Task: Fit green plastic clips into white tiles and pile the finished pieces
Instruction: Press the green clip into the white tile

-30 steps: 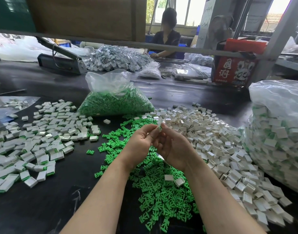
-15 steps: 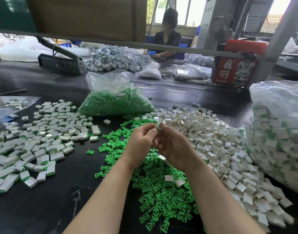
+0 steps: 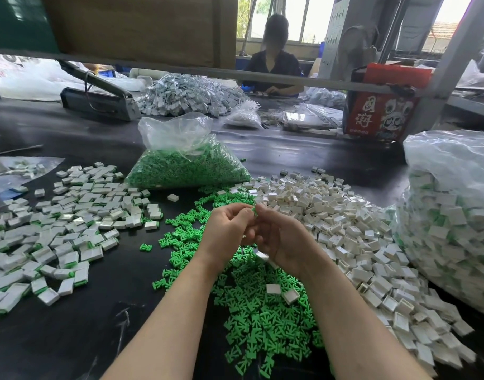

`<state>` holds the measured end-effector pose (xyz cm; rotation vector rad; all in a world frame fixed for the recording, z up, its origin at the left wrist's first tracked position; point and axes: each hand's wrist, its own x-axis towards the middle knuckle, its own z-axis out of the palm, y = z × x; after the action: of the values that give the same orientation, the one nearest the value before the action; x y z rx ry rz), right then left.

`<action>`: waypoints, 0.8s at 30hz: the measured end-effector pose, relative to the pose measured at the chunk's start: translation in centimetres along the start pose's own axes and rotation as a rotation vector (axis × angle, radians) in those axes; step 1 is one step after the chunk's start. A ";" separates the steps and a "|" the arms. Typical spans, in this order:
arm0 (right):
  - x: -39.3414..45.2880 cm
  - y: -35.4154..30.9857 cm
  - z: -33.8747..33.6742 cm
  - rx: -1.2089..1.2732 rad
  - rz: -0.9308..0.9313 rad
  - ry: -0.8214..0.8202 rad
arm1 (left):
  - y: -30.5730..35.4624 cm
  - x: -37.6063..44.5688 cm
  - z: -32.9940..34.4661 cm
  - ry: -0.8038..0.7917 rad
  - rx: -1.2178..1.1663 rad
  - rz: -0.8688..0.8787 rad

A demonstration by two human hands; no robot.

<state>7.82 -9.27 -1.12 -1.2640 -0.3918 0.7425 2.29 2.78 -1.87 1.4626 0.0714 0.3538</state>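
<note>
Both hands, left hand [image 3: 226,229] and right hand [image 3: 283,238], meet with grip clamped on a small green clip [image 3: 255,211] above forked plastic clips [image 3: 262,319], beside boxy white tiles [image 3: 345,229] on the dark table [image 3: 71,338].

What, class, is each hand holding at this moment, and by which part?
Left hand and right hand meet, fingertips pinching a small green clip between them. A white tile shows beneath the right palm; its grip is hidden.
</note>
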 end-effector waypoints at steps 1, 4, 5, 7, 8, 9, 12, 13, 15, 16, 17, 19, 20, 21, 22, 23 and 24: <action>0.0 0.0 0.0 -0.002 0.000 0.001 | 0.0 0.0 0.0 0.004 -0.006 -0.003; -0.1 0.1 0.1 -0.022 -0.002 0.009 | 0.1 -0.1 0.1 0.036 0.002 -0.007; 0.0 0.1 0.1 -0.032 -0.008 0.012 | 0.2 -0.1 0.2 0.055 0.005 -0.010; -0.1 0.1 0.3 -0.049 -0.022 0.023 | 0.3 -0.2 0.5 0.093 0.004 -0.021; -0.1 0.1 0.4 -0.055 -0.027 0.030 | 0.3 -0.2 0.7 0.109 -0.003 -0.028; -0.1 0.1 0.4 -0.061 -0.034 0.039 | 0.3 -0.1 0.9 0.121 -0.011 -0.035; -0.2 0.1 0.3 -0.093 -0.062 0.079 | 0.2 -0.1 1.4 0.134 -0.033 -0.070; -0.2 0.2 0.3 -0.105 -0.069 0.094 | 0.1 -0.1 1.5 0.135 -0.037 -0.080; -0.2 0.3 0.2 -0.112 -0.073 0.117 | 0.1 -0.2 1.6 0.134 -0.065 -0.097; -0.2 0.4 0.1 -0.108 -0.073 0.123 | 0.0 -0.2 1.7 0.132 -0.083 -0.105; -0.2 0.5 0.1 -0.107 -0.075 0.129 | 0.0 -0.2 1.8 0.127 -0.097 -0.112; -0.2 0.6 0.2 -0.116 -0.089 0.141 | 0.0 -0.2 1.8 0.113 -0.119 -0.118; -0.2 0.7 0.2 -0.120 -0.099 0.146 | -0.1 -0.1 1.8 0.108 -0.129 -0.117; -0.2 0.8 0.3 -0.118 -0.110 0.148 | -0.1 -0.1 1.8 0.107 -0.132 -0.116; -0.2 0.8 0.3 -0.109 -0.119 0.150 | -0.2 0.0 1.8 0.107 -0.131 -0.115; -0.2 0.8 0.3 -0.097 -0.125 0.151 | -0.2 0.0 1.8 0.107 -0.129 -0.114; -0.2 0.8 0.3 -0.085 -0.129 0.154 | -0.3 0.0 1.8 0.106 -0.128 -0.112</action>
<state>7.26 -9.04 -1.79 -1.3525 -0.3782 0.5202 2.79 1.07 -1.91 1.3069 0.2113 0.3381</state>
